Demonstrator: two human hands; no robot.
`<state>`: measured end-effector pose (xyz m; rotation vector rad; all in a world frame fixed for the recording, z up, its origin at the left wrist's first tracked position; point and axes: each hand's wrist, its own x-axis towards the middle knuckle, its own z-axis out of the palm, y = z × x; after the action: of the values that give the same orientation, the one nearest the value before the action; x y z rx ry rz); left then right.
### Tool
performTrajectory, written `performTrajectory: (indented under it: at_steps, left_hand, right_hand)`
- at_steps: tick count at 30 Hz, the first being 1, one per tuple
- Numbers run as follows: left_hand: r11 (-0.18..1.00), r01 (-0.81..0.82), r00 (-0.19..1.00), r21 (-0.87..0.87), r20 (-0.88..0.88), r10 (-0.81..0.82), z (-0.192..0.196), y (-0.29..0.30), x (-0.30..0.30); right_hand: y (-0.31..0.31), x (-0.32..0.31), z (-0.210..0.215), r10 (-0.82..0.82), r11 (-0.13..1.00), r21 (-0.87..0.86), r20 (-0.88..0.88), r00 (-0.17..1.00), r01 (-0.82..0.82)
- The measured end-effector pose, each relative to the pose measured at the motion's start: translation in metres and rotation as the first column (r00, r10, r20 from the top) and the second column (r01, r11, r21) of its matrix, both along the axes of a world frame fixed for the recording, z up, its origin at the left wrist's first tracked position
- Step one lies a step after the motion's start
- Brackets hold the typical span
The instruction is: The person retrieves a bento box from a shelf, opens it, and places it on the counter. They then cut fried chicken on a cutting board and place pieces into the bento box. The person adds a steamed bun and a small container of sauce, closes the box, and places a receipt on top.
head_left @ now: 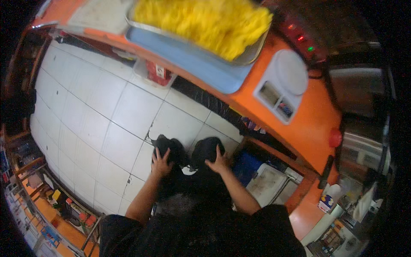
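Hands: left hand (161, 162) and right hand (217, 162) lie flat, fingers spread, on black-clad knees (205, 150), pinching nothing.
Knees: above the white tiled floor (98, 111), just before the orange counter's (312, 124) near edge.
Counter: metal tray (252, 53) of yellow noodles (205, 21), white scale (282, 83).

An orange counter (312, 124) carries a metal tray (246, 58) heaped with yellow noodles (205, 21), a pale blue board (192, 58) under it, and a white kitchen scale (282, 85) beside
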<state>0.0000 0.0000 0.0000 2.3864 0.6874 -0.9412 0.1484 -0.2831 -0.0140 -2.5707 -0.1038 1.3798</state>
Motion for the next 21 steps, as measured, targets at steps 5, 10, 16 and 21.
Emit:
performTrajectory:
  at_steps: [5, 10, 16, 21]
  left_hand:
    - [0.971, -0.150, 0.978, 0.188, 0.169, 0.119, -0.099, 0.045, 0.058]
    - [0.902, -0.277, 0.893, 0.330, 0.434, 0.115, -0.176, 0.074, 0.100]
    - [0.907, -0.328, 0.745, 0.266, 0.663, 0.075, -0.201, 0.084, 0.096]
    - [0.919, -0.342, 0.651, 0.197, 0.754, 0.081, -0.195, 0.069, 0.060]
  right_hand:
    - [0.046, 0.078, -0.098, 0.023, 0.999, 0.028, 0.317, 0.948, -0.034]
    - [0.068, 0.115, -0.173, -0.006, 0.963, 0.194, 0.704, 0.710, -0.184]
    - [0.082, 0.120, -0.154, -0.512, 0.586, 0.767, 0.601, 0.614, -0.263]
    - [-0.028, 0.199, -0.107, -0.707, 0.704, 0.709, 0.692, -0.145, -0.049]
